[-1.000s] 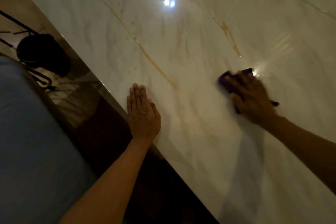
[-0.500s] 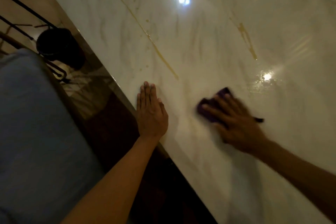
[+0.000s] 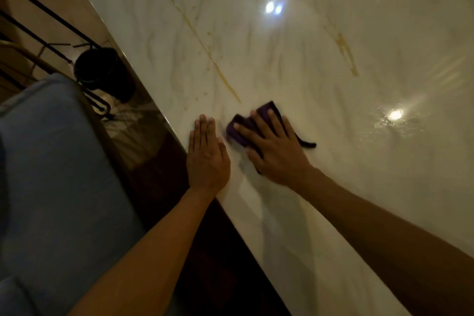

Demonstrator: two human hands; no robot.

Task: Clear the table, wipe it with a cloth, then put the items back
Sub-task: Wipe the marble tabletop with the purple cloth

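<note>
Blue cushioned seat at far left, beside the table edge. Left hand flat on the table near that edge, fingers straight and pressed together, holding nothing. Just right of it, purple cloth lies on the table under the right hand; grip spread, fingers straight, pressing the cloth down. Cloth tail pokes out right of the hand.

A single head-worn camera looks steeply down and forward, close over the near edge of the marble table, which runs diagonally from upper left to lower right.
</note>
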